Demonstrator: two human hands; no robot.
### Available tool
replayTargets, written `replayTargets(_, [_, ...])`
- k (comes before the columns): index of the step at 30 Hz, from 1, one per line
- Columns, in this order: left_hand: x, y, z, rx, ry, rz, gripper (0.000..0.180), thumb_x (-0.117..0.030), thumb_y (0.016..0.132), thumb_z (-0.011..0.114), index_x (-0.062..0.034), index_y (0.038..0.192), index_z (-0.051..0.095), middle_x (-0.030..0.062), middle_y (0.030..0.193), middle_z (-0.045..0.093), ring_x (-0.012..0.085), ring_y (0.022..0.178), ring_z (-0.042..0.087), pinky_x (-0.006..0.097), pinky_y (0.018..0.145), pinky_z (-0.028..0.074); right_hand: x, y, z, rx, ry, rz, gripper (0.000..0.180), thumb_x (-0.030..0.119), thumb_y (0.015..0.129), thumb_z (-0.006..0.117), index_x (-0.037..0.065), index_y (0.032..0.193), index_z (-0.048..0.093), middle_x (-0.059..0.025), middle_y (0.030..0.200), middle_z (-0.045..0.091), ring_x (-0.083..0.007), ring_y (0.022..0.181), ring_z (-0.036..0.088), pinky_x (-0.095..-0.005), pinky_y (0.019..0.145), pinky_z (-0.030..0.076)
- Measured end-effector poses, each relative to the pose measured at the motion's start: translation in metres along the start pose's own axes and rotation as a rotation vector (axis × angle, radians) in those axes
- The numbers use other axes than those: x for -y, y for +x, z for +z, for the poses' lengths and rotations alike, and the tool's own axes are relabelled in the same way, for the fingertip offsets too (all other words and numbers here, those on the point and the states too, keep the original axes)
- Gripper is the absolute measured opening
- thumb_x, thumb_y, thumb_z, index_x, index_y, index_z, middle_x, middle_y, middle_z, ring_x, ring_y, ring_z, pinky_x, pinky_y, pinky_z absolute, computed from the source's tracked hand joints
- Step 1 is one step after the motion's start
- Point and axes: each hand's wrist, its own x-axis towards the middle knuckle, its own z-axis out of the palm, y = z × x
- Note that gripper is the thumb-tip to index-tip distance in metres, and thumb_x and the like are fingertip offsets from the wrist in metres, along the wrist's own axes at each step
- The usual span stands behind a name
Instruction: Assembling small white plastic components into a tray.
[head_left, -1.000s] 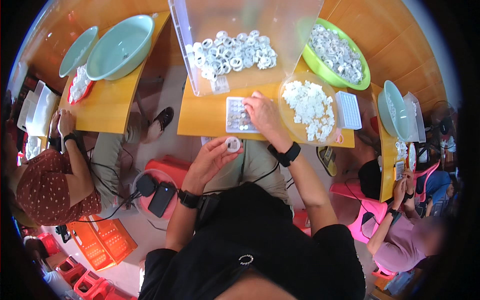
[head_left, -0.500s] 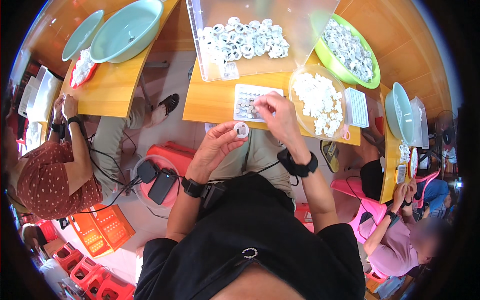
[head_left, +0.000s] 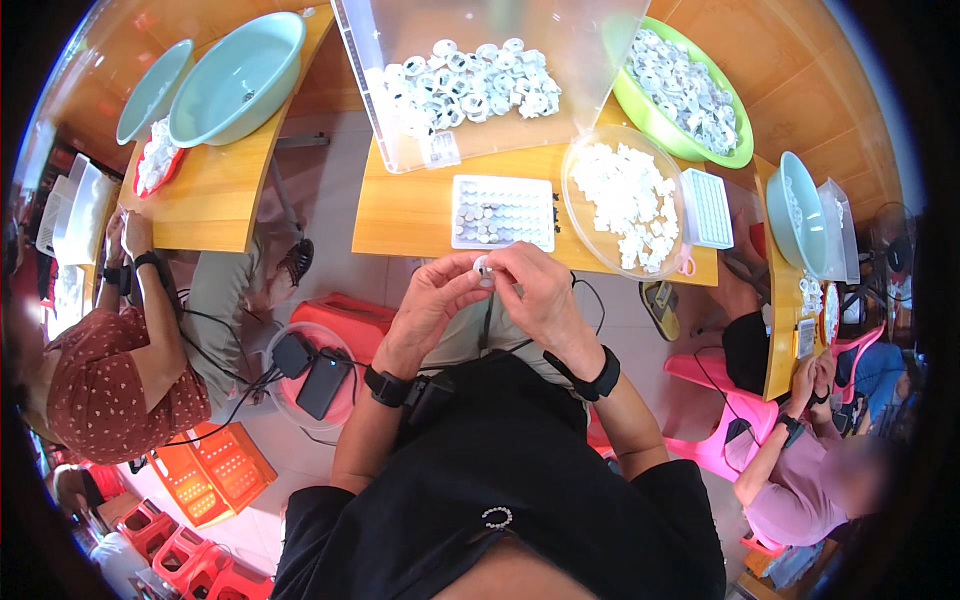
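Note:
In front of my body, just off the table's near edge, both hands meet at a small round white plastic part [head_left: 483, 266]. My left hand [head_left: 432, 300] pinches it between thumb and fingers. From the other side my right hand [head_left: 540, 295] closes its fingertips on the same part; anything small between those fingertips is hidden. Beyond the hands lies a white tray [head_left: 530, 186] with rows of small pockets. Several silver round discs, like button cells [head_left: 478, 224], sit in its left and near part.
A clear bin [head_left: 400, 160] of white round parts stands behind the tray. To the right are a round dish [head_left: 572, 215] of white pieces, a green basin [head_left: 640, 125], a pocketed block [head_left: 708, 208] and pink scissors [head_left: 686, 262]. Co-workers sit at both sides. Cables run near my wrists.
My right hand has come away from the tray, toward me, and met my left hand at the white part. The view has shifted slightly.

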Motion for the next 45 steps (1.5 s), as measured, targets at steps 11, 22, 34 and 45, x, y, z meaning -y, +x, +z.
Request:
replayTargets(11, [0.0,-0.003,0.001,-0.041,0.105,-0.024,0.022,-0.005,0.087,0.058,-0.0022,0.108,0.06,0.0057,0.1,0.062,0.0117,0.089,0.06,0.026,0.078,0.053,-0.006,-0.001,-0.002,0.076,-0.018,-0.044,0.018,-0.005,0.071,0.06,0.001,0.087,0.055,-0.0114,0.076,0.053,-0.0299,0.074,0.055,-0.036,0.062,0.046])
replayTargets(22, [0.002,-0.004,-0.013,0.001,-0.069,0.034,0.024,-0.006,0.088,0.056,0.0003,0.111,0.057,0.0111,0.105,0.062,0.0188,0.09,0.063,0.028,0.079,0.055,-0.016,0.017,-0.005,-0.102,0.086,0.203,0.005,0.001,0.075,0.061,0.001,0.08,0.063,-0.0113,0.074,0.054,-0.0259,0.066,0.056,-0.033,0.059,0.044])
replayTargets(34, [-0.002,-0.007,-0.017,-0.049,-0.062,0.03,0.027,-0.007,0.088,0.056,0.0026,0.114,0.054,0.0128,0.107,0.061,0.0201,0.09,0.063,0.027,0.079,0.055,-0.066,0.047,0.024,-0.039,-0.285,0.225,0.004,0.008,0.075,0.06,0.004,0.076,0.061,-0.0123,0.078,0.056,-0.0306,0.072,0.058,-0.0394,0.065,0.046])
replayTargets(45, [-0.002,-0.004,-0.014,-0.075,-0.063,0.024,0.027,-0.008,0.089,0.055,0.0025,0.113,0.054,0.0119,0.104,0.061,0.0196,0.089,0.063,0.027,0.078,0.054,-0.053,0.044,0.016,-0.101,-0.024,0.163,0.007,-0.001,0.074,0.058,0.001,0.08,0.057,-0.012,0.077,0.056,-0.027,0.069,0.058,-0.0343,0.059,0.046])
